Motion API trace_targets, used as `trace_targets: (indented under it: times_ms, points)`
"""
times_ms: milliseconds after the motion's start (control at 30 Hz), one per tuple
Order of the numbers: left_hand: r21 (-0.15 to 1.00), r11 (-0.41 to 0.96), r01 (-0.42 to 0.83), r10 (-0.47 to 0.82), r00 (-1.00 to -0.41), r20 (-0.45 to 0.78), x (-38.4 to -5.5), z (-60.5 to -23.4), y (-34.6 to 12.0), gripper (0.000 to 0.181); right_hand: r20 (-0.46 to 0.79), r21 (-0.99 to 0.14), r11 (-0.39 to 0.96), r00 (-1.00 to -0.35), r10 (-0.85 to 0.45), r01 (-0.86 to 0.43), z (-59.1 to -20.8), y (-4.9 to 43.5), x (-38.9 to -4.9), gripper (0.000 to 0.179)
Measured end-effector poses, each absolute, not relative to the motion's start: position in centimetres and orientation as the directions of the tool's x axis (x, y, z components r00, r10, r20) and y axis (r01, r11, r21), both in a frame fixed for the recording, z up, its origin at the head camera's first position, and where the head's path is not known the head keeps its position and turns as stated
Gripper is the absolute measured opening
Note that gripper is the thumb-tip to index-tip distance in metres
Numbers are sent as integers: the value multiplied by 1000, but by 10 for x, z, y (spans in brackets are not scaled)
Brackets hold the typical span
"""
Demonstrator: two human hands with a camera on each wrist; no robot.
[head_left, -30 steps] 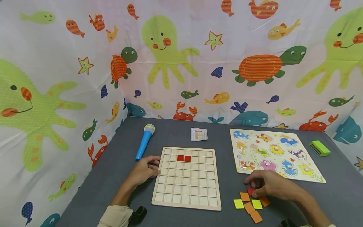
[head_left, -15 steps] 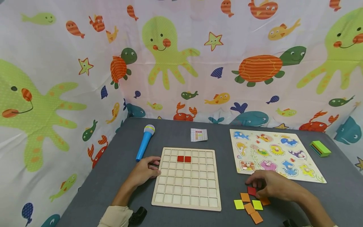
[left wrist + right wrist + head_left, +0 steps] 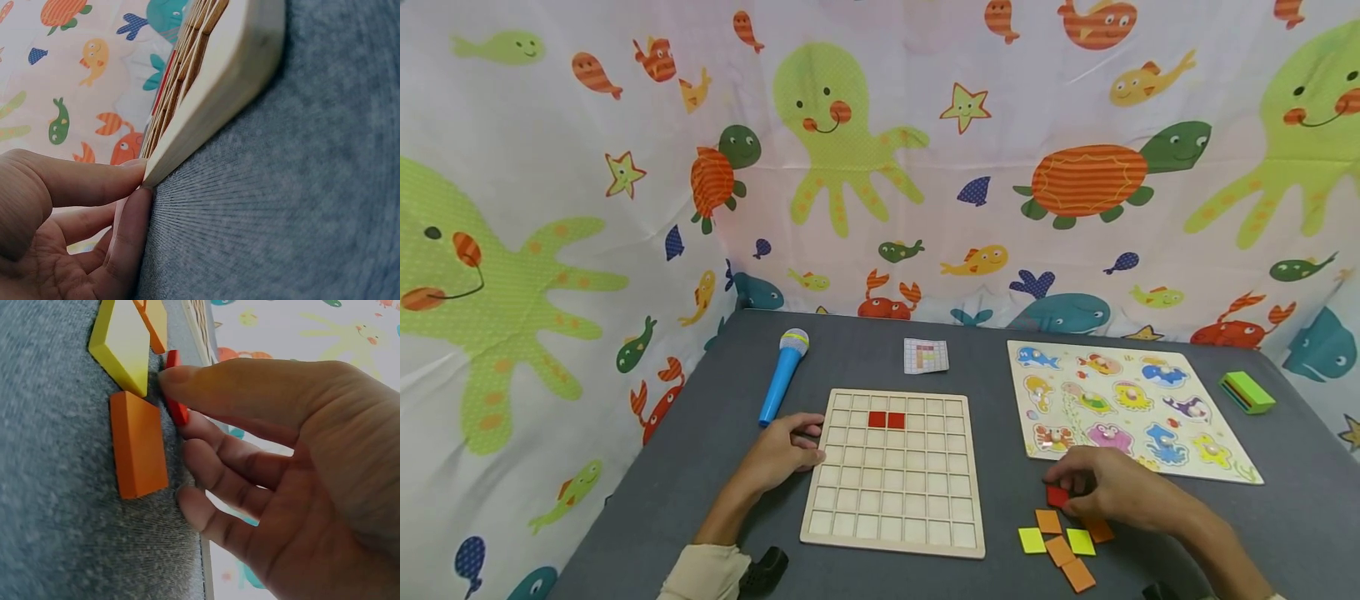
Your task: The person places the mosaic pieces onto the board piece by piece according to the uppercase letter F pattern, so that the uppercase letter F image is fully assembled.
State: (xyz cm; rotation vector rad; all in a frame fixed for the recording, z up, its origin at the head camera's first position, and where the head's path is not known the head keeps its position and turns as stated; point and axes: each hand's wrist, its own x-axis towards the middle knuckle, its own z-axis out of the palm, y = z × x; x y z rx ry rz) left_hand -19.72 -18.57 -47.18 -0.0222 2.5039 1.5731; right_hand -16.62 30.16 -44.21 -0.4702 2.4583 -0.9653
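A square wooden grid board [image 3: 895, 475] lies flat, with two red tiles [image 3: 886, 420] in neighbouring cells near its far edge. My left hand [image 3: 782, 452] rests at the board's left side, its thumb [image 3: 100, 182] and fingertips touching the edge. My right hand [image 3: 1123, 487] pinches another red tile [image 3: 1057, 497] between thumb and index finger. In the right wrist view this red tile [image 3: 177, 394] is seen nearly edge-on, while the other fingers are spread below it. Just nearer lie orange tiles [image 3: 1060, 550] and yellow tiles [image 3: 1032, 540], loosely grouped and partly overlapping.
A small card with a coloured grid pattern [image 3: 926, 356] lies behind the board. To its left is a blue toy microphone [image 3: 783, 375]. An animal peg puzzle [image 3: 1127, 408] sits behind my right hand, with a green sponge-like block [image 3: 1247, 392] farther right.
My right fingers have closed on the red tile and shifted it slightly away and left from the other tiles. The left hand and the board have stayed put.
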Motion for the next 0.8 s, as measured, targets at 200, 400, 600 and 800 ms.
trace_targets:
  times_ms: [200, 400, 600, 800]
  points:
    - [891, 441, -108, 83, -983, -161, -197, -472, -186, 56, -230, -686, 701, -856, -464, -196, -444, 296, -167, 31]
    - [894, 436, -101, 92, -984, -156, -197, -473, -186, 56, -179, -672, 707, -878, -444, -221, -446, 287, -165, 32]
    - [897, 432, -98, 94, -984, -153, -198, -473, -186, 56, -114, -665, 697, -887, -448, -268, -445, 276, -165, 31]
    - [893, 438, -99, 90, -984, -153, -196, -474, -185, 56, -48, -642, 690, -881, -471, -334, -447, 262, -173, 27]
